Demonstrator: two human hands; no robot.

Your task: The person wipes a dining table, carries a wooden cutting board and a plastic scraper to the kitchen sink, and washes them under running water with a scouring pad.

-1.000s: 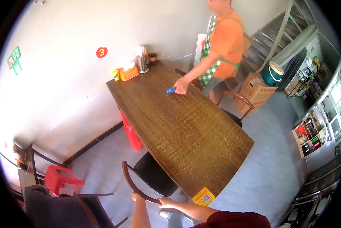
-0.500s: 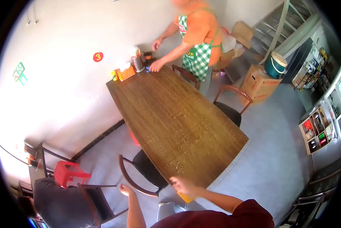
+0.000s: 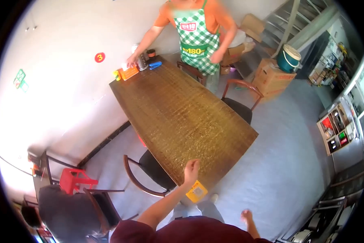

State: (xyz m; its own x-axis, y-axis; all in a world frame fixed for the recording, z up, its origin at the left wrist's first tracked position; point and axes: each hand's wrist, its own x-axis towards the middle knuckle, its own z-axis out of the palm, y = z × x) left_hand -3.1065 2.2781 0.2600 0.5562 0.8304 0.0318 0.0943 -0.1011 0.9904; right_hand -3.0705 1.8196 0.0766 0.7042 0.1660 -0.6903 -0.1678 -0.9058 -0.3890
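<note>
My left hand point(image 3: 191, 170) hangs over the near end of the brown wooden table point(image 3: 182, 109), its fingers curled in and nothing visible in them. To the right of the table, low above the grey floor, my right hand point(image 3: 246, 215) is loosely closed, also with nothing visible in it. Just below my left hand, a yellow flat object point(image 3: 197, 192) with a pale middle sits at the table's near edge; its kind is unclear.
Across the table, a person in a green checked apron point(image 3: 196, 40) reaches to an orange tissue box point(image 3: 129, 73). Near it are a metal holder point(image 3: 142, 62) and a blue object point(image 3: 155, 65). Chairs point(image 3: 155, 172) flank the table. A seated person point(image 3: 68, 210) is lower left.
My left hand swung up and right over the table; my right hand left the table's end for the lower right. The aproned person turned and reached left, leaving the blue object lying there.
</note>
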